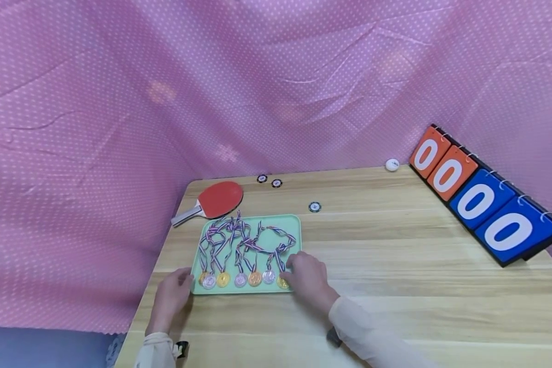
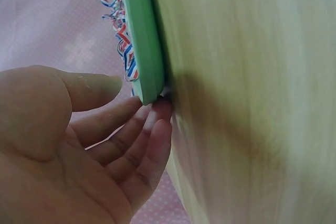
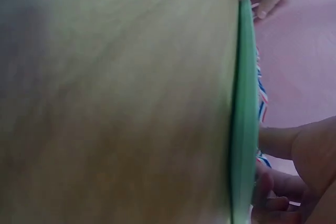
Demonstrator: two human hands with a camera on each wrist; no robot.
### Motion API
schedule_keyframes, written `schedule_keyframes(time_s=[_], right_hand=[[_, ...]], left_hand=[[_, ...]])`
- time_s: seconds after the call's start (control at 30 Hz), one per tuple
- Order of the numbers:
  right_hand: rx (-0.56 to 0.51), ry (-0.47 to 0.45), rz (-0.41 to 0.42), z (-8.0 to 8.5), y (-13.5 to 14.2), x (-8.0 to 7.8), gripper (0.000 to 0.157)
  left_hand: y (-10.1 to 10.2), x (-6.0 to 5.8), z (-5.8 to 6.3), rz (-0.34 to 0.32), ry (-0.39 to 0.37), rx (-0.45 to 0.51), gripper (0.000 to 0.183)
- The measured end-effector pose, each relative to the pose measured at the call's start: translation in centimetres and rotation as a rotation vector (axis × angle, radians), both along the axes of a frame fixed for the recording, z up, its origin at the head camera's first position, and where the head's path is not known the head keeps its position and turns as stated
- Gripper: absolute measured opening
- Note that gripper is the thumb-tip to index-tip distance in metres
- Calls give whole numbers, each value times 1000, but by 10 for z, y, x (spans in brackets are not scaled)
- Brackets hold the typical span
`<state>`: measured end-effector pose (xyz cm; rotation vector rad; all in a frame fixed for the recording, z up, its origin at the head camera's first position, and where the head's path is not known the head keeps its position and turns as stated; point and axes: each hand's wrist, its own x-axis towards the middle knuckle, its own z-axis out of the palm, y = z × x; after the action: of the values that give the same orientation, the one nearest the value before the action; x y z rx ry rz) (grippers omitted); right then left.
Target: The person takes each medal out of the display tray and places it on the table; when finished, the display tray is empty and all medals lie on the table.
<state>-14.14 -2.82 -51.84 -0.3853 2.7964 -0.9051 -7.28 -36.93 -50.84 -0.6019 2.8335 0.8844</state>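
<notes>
A light green tray (image 1: 269, 289) lies on the wooden table. Along its front, several gold, silver and bronze-coloured medals (image 1: 255, 278) are lined up, their striped ribbons (image 1: 282, 232) tangled behind them. My left hand (image 1: 171, 296) is at the tray's front left corner; in the left wrist view its fingertips touch the rim from below, while the thumb stands a little apart above. At the front right corner my right hand (image 1: 309, 276) grips the tray's edge, partly covering the rightmost gold medal. In the right wrist view the green rim (image 3: 244, 103) hides some fingertips.
A red table tennis bat (image 1: 221, 198) lies behind the tray on the left. Poker chips (image 1: 315, 207) lie further back, with a white ball (image 1: 392, 164) near the rear edge. A flip scoreboard (image 1: 480, 202) showing zeros stands at right. Pink dotted cloth (image 1: 276, 92) surrounds the table.
</notes>
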Motion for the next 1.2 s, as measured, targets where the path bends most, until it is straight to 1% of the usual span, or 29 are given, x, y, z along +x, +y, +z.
schedule_keyframes(time_s=[0.13,0.2,0.27,0.33,0.4,0.57,0.67,0.77,0.9,0.97,1.03,1.1,1.2], right_hand=[[-8,33,-20,-5,-3,-1,8],[-20,46,-24,-6,-3,-2,3],[-37,49,-26,-6,-1,-3,3],[-80,26,-25,-4,2,-5,5],[-170,-29,-27,-2,6,-7,6],[-469,-229,-47,8,22,-16,2],[-565,-323,-48,20,35,-22,7],[-618,-405,-56,38,53,-29,15],[-659,-443,-70,69,87,-43,28],[-649,-421,-70,83,107,-53,32],[-628,-370,-75,97,129,-63,34],[-609,-286,-100,111,155,-74,37],[-604,-139,-193,133,197,-82,40]], left_hand=[[2,-1,0,15,6,0,43],[2,-2,-1,25,7,-3,43],[3,-3,-1,34,10,-5,42],[3,-5,-3,40,11,-5,42],[3,-6,-4,43,15,-1,42],[3,-6,-6,42,28,13,42],[0,-4,-8,52,24,8,42],[-1,-3,-9,55,25,2,42],[-1,-3,-11,37,36,9,41],[-1,-2,-12,33,38,10,41],[-2,-1,-13,30,43,3,40],[-4,-1,-13,19,52,-3,40],[-7,-2,-12,1,70,-16,40]])
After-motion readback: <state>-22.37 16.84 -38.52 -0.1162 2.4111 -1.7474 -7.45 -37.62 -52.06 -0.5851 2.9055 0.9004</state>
